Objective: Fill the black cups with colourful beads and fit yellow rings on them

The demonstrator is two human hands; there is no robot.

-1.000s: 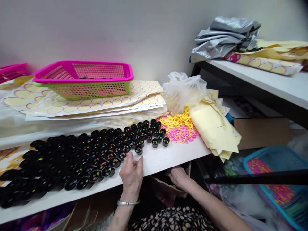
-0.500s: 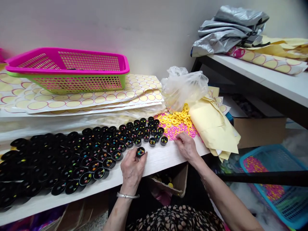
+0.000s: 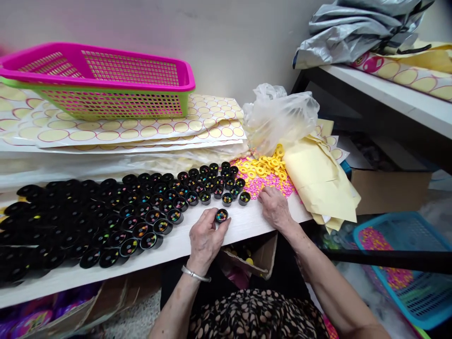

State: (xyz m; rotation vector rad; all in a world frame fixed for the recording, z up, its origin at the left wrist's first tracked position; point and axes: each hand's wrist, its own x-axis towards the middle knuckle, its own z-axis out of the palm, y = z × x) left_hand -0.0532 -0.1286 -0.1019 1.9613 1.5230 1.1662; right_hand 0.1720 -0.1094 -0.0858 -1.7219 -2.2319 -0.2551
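Between the thumb and fingers of my left hand (image 3: 206,234) is a small round black cup (image 3: 221,215) with bits of several colours inside, held near the front edge of the white table (image 3: 247,227). My right hand (image 3: 275,207) rests at the near edge of a pile of tiny pink and orange pieces (image 3: 270,184). Its fingers are curled together, and whatever they may pinch is hidden. Yellow rings (image 3: 264,165) lie heaped behind that pile. Many more black cups (image 3: 141,212), most with coloured bits in them, stand in packed rows to the left.
A pink and green basket (image 3: 130,101) stands on sticker sheets (image 3: 151,134) at the back. Right of the pile are a clear plastic bag (image 3: 282,113) and folded yellow paper (image 3: 318,174). Below sit an open cardboard box (image 3: 263,259) and a blue basket (image 3: 416,296); a white shelf (image 3: 391,96) juts in.
The left hand has carried the black cup a little to the right, closer to the right hand. The right hand stays by the pink pile. The view has tilted slightly downward.
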